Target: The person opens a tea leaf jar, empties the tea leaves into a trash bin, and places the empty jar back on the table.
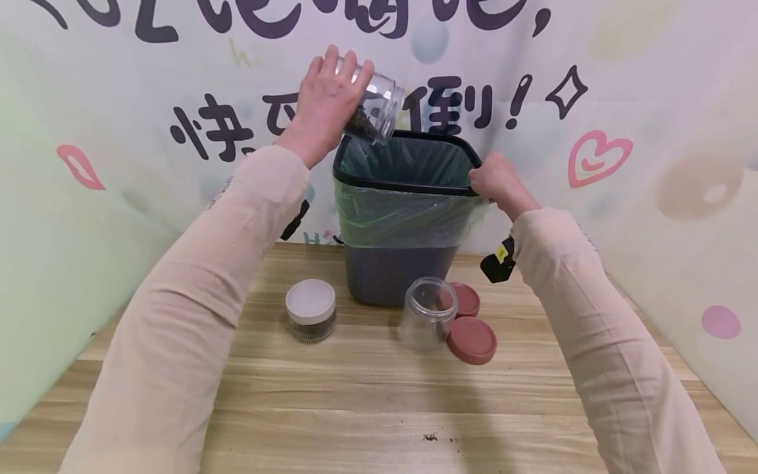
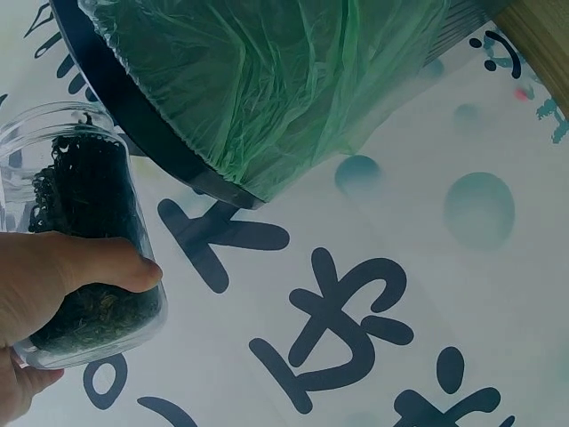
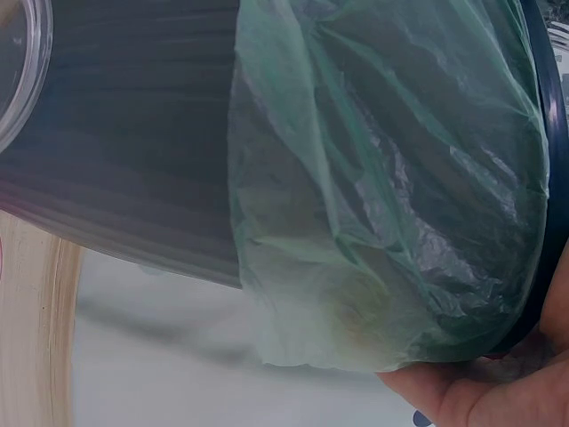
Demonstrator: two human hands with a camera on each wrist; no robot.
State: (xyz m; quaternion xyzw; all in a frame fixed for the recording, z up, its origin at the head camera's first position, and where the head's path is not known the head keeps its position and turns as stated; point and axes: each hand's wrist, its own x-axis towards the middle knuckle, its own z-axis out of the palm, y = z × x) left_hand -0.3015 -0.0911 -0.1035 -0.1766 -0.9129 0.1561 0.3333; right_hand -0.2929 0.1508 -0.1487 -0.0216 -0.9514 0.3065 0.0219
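My left hand (image 1: 328, 99) grips a clear jar (image 1: 385, 108) and tips it, mouth to the right, above the left rim of a dark trash bin (image 1: 397, 276). In the left wrist view the thumb lies along the jar's side, and dark dried leaves (image 2: 93, 191) fill much of it. A translucent green bag (image 1: 408, 220) lines the bin and folds down outside its black rim (image 1: 414, 189). At the bin's right corner my right hand (image 1: 500, 179) holds the rim. The right wrist view shows its fingers (image 3: 462, 396) at the bag's edge, partly out of frame.
On the wooden table (image 1: 331, 401), a white-lidded jar (image 1: 310, 309) stands left of the bin. An uncovered clear jar (image 1: 423, 322) stands in front, beside two red lids (image 1: 472, 340). Dark crumbs (image 1: 430, 436) lie nearer. A printed wall sheet (image 1: 592, 79) rises behind the bin.
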